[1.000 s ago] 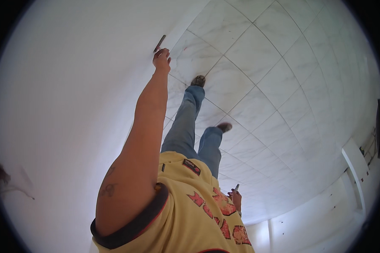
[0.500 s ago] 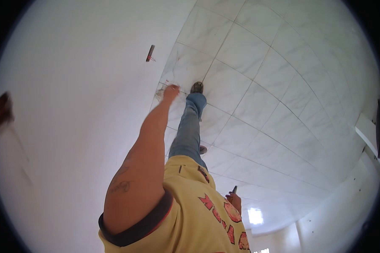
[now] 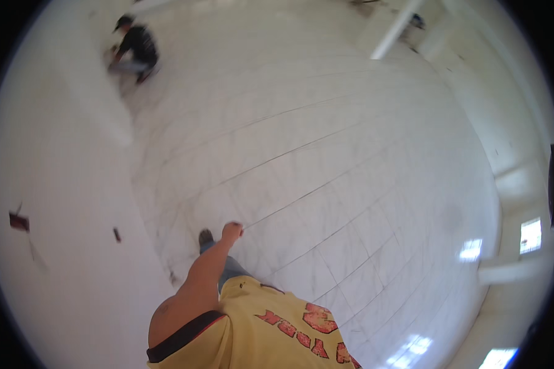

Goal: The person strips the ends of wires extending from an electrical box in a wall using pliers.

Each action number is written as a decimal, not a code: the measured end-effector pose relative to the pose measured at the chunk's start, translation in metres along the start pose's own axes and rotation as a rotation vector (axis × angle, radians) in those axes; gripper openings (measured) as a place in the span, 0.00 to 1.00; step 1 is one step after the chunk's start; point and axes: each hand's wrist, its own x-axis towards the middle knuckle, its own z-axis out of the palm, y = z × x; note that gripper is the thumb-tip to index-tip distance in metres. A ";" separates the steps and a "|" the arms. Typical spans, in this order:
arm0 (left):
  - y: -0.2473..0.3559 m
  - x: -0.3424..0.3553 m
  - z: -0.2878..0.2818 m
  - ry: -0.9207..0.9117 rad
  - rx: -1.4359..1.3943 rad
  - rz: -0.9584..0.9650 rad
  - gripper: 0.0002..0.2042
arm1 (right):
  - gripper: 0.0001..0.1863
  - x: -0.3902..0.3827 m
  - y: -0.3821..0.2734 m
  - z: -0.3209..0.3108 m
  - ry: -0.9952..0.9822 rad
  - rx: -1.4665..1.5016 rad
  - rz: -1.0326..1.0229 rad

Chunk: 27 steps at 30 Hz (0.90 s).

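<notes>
Co-worker (image 3: 136, 50), newly in view, crouches beside the white wall (image 3: 61, 160); left hand (image 3: 232, 231) hangs above tiled floor (image 3: 301, 154), fingers open or closed, I cannot tell.

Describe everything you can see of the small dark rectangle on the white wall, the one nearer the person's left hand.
The small dark rectangle is a narrow, dark brownish shape in or on the white wall, longer than wide and slightly tilted in the picture. It lies to the left of the person's left hand, well apart from it, and nothing but the wall visibly touches it. Its material, inner parts and whether it is recessed are too small and blurred to tell.
</notes>
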 end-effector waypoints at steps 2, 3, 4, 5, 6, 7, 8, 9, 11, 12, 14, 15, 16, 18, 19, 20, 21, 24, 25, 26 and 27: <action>-0.035 -0.009 0.067 -0.076 0.510 0.248 0.17 | 0.15 -0.002 0.065 -0.001 0.109 0.099 0.007; -0.041 -0.025 0.105 -0.113 0.701 0.282 0.16 | 0.15 -0.005 0.112 0.020 0.166 0.213 0.058; -0.059 -0.020 0.122 -0.249 0.888 0.368 0.18 | 0.15 0.002 0.141 0.037 0.191 0.281 0.071; -0.085 -0.032 0.141 -0.432 0.996 0.352 0.19 | 0.15 0.011 0.160 0.034 0.218 0.285 0.067; -0.077 -0.063 0.181 -0.411 0.981 0.383 0.21 | 0.15 0.022 0.183 0.031 0.254 0.322 0.085; -0.072 -0.053 0.208 -0.538 0.967 0.449 0.22 | 0.15 0.035 0.188 0.026 0.271 0.337 0.067; -0.064 -0.030 0.228 -0.647 0.951 0.518 0.22 | 0.15 0.054 0.187 0.018 0.280 0.346 0.029; -0.037 -0.015 0.242 -0.763 0.929 0.502 0.24 | 0.15 0.075 0.195 0.018 0.278 0.379 0.016; -0.029 -0.014 0.275 -0.990 0.982 0.467 0.25 | 0.15 0.094 0.219 0.026 0.296 0.486 0.064; -0.028 -0.043 0.331 -1.059 0.995 0.492 0.24 | 0.15 0.092 0.238 -0.031 0.336 0.505 0.085; -0.006 -0.090 0.439 -1.187 1.106 0.521 0.23 | 0.16 0.106 0.282 -0.055 0.413 0.534 0.103; 0.006 -0.092 0.469 -1.203 1.238 0.507 0.22 | 0.16 0.118 0.279 -0.062 0.405 0.575 0.140; 0.021 -0.099 0.507 -1.201 1.356 0.486 0.21 | 0.16 0.130 0.266 -0.091 0.386 0.589 0.169; 0.052 -0.115 0.596 -1.203 1.570 0.466 0.20 | 0.17 0.151 0.247 -0.148 0.380 0.644 0.214; 0.071 -0.123 0.642 -1.196 1.668 0.459 0.19 | 0.17 0.162 0.236 -0.173 0.381 0.668 0.223; 0.079 -0.136 0.685 -1.209 1.764 0.443 0.18 | 0.17 0.167 0.232 -0.197 0.391 0.705 0.240; 0.090 -0.139 0.722 -1.249 1.878 0.511 0.17 | 0.17 0.175 0.227 -0.223 0.386 0.728 0.239; 0.138 -0.156 0.852 -1.407 2.223 0.676 0.12 | 0.17 0.203 0.230 -0.324 0.414 0.824 0.220; 0.139 -0.172 0.882 -1.530 2.368 0.696 0.11 | 0.18 0.204 0.242 -0.343 0.431 0.890 0.248; 0.135 -0.178 0.903 -1.436 2.273 0.757 0.10 | 0.18 0.206 0.256 -0.363 0.450 0.944 0.263; 0.133 -0.176 0.920 -1.352 2.172 0.830 0.10 | 0.18 0.209 0.270 -0.382 0.471 0.990 0.270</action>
